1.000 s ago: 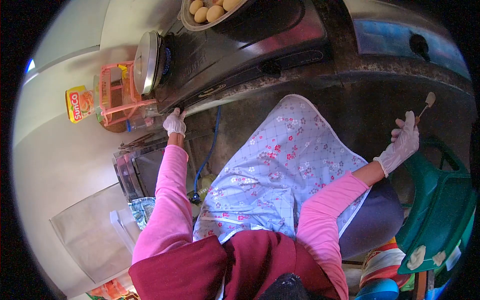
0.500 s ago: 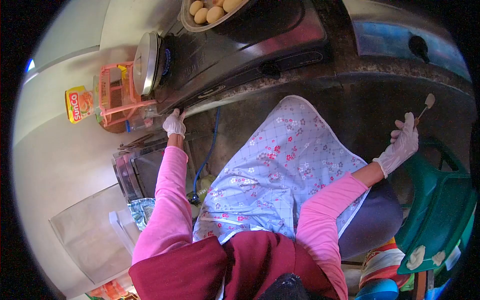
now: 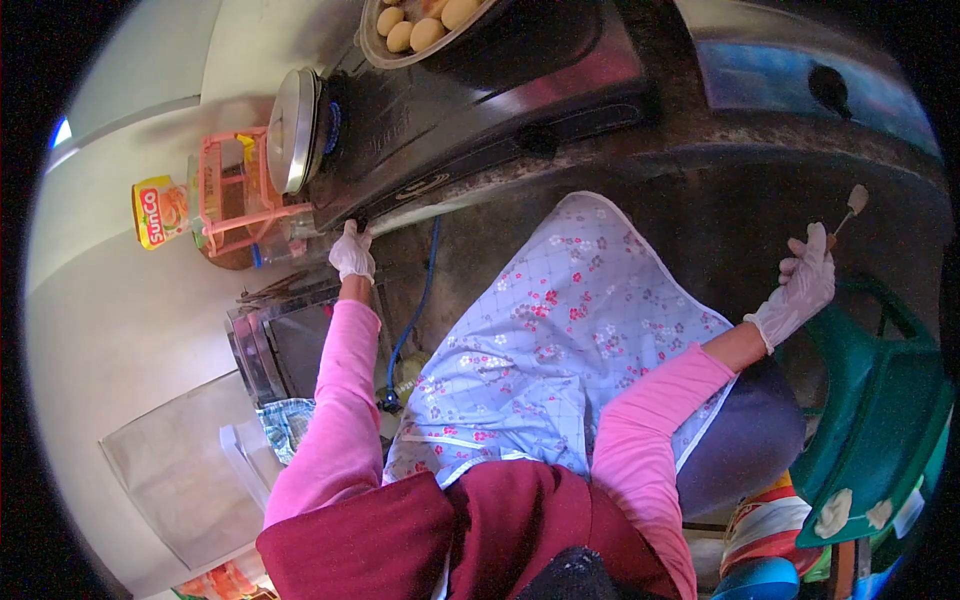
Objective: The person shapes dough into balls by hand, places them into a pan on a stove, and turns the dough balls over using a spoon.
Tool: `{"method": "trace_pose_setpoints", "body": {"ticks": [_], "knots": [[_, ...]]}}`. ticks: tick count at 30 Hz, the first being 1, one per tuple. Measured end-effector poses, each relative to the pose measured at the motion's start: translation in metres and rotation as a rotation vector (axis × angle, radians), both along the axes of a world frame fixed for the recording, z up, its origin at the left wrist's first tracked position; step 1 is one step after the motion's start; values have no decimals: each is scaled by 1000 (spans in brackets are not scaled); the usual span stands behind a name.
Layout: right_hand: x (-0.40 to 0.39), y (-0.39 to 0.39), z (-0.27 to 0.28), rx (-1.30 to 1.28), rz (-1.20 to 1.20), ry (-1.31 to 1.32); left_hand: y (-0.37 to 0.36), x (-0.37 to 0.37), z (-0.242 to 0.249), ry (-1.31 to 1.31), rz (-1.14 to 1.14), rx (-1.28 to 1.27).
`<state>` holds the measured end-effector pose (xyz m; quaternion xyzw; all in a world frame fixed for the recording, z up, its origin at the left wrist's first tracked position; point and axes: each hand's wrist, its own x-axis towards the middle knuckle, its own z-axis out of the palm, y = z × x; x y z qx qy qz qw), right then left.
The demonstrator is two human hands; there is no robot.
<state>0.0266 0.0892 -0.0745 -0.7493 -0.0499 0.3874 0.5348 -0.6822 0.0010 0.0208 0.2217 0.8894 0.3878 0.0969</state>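
Observation:
My left hand (image 3: 352, 251), in a thin whitish glove, has its fingers closed at the left control knob (image 3: 359, 222) on the front of the black gas stove (image 3: 470, 105). Close by, a pan with a silver lid (image 3: 290, 130) sits over a burner where a blue flame (image 3: 334, 127) shows. Out to the right, my gloved right hand (image 3: 801, 283) grips a small spoon-like utensil (image 3: 858, 198) with a pale, rounded head and thin neck. Its head points up and away from my palm.
A bowl (image 3: 375, 45) of eggs stands on the stove. Left of the pan are a pink rack (image 3: 243, 240) and a SunCo packet (image 3: 153, 212). A blue hose (image 3: 425, 290) hangs below the stove. A green plastic chair (image 3: 880, 400) is close to my right arm.
The view has shifted slightly. My left hand remains at the stove knob and my right hand still grips the utensil, with little movement in either.

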Motion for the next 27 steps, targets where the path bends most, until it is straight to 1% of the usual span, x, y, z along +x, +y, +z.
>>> {"method": "trace_pose_setpoints", "body": {"ticks": [1,2,3,4,5,6,7,8,9,10,12,15,18,19,20,22,27], "knots": [[0,-1,2,15,-8,-6,1,29,10,-74,94,91],[0,-2,4,31,-18,-12,2,60,17,-94,125,132],[1,-3,5,21,-11,0,-2,80,5,-98,87,217],[1,-4,6,8,-5,11,2,126,10,-72,-10,214],[2,-4,6,-6,2,20,3,154,9,-79,-186,219],[2,-5,8,4,0,5,9,179,11,-141,-351,166],[0,-5,10,15,-1,-7,26,227,29,-146,-422,30],[-3,-4,14,27,-2,-18,41,253,31,-194,-480,5],[-6,0,17,44,-63,5,55,281,33,-246,-511,13],[-5,-2,16,61,-77,18,69,294,35,-230,-634,-95],[-2,-5,10,97,-117,43,92,340,47,-344,-599,-116],[4,-11,17,95,-132,76,110,351,32,-419,-604,-37],[3,-14,18,134,-177,96,117,356,36,-598,-472,-71],[2,-14,20,143,-191,109,119,350,39,-637,-499,-107],[1,-13,22,153,-203,121,122,349,37,-622,-486,-51],[-2,-13,25,174,-201,132,127,349,41,-760,-393,-63],[-1,-11,17,175,-196,166,131,348,43,-764,-392,-50]]}}
